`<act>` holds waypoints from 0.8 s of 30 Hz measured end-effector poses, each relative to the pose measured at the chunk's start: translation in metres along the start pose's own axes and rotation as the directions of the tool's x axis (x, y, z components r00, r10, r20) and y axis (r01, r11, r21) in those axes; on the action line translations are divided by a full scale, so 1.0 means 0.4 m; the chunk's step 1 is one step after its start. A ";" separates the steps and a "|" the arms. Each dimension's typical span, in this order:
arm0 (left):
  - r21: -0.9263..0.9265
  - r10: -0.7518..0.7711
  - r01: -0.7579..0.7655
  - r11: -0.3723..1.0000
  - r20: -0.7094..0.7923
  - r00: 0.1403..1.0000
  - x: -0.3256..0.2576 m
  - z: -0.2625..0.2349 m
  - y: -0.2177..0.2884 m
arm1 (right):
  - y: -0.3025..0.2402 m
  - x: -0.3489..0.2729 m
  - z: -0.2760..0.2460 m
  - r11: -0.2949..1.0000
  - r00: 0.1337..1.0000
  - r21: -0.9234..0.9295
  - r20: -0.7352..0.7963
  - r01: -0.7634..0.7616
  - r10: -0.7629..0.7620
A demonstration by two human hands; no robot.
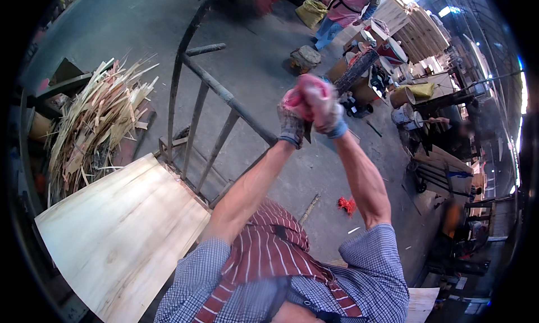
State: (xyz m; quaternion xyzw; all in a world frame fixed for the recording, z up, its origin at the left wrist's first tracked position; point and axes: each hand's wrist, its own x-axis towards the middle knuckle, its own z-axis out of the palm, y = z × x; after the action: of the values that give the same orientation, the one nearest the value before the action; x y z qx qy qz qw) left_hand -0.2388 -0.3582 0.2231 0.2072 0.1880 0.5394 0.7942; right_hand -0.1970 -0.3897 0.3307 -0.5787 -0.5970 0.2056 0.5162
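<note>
Grip: both hands are raised and pressed together; the left hand (292,122) and right hand (324,110) each wear a worn work glove (331,121) with a pink palm, fingers curled tight around each other. Whether anything sits between the palms I cannot tell; a thin dark sliver (307,133) shows below them.
Gloves: on both hands, cuffs at the wrists, held well above the floor and in front of the metal rack (216,87).
Progress: a pale sheet of thin wood (115,227) lies flat at the person's left, just beside the rack; a heap of wood strips (95,121) lies beyond it. Neither hand touches any wood now.
Surface: grey concrete floor (281,171), with a red scrap (347,205) and splinters on it.
Room: a workshop, with stacked boards (421,33) and buckets at the far side, and another person (348,11) standing there.
</note>
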 end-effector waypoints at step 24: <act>0.428 0.276 -0.520 0.739 0.513 0.813 -0.014 -0.115 0.020 | -0.073 -0.125 -0.381 0.508 0.917 0.764 -0.354 0.397 -0.184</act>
State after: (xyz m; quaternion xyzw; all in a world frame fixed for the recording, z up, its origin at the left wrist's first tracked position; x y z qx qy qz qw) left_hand -0.2710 -0.3550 0.1891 0.5724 0.1110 0.5656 0.5833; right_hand -0.0907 -0.4954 0.3946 -0.1802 -0.4566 0.3020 0.8172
